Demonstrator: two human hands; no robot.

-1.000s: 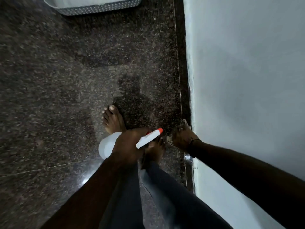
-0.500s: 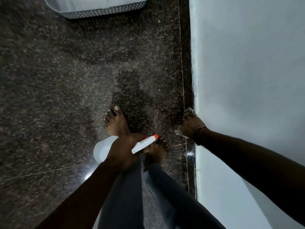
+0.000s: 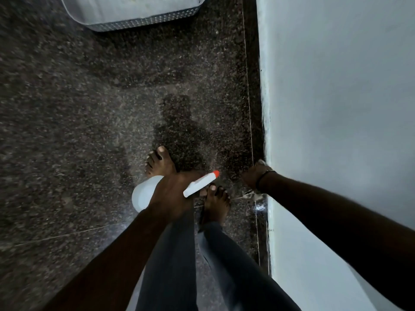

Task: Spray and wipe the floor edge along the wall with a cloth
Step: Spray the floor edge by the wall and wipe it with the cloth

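Note:
My left hand grips a white spray bottle with a red nozzle tip that points toward the wall. The bottle's round body sticks out to the left of that hand. My right hand is low at the dark floor edge where it meets the pale wall. Its fingers are closed on a cloth, of which only small pale bits show by the fingertips and under the wrist.
My bare feet stand on speckled dark stone floor, just left of the edge. A wet shine lies on the strip behind my right hand. A white object with a patterned metal rim stands far ahead.
My right hand has slid a little forward along the wall edge, staying against the floor. The spray bottle hand has stayed almost where it was.

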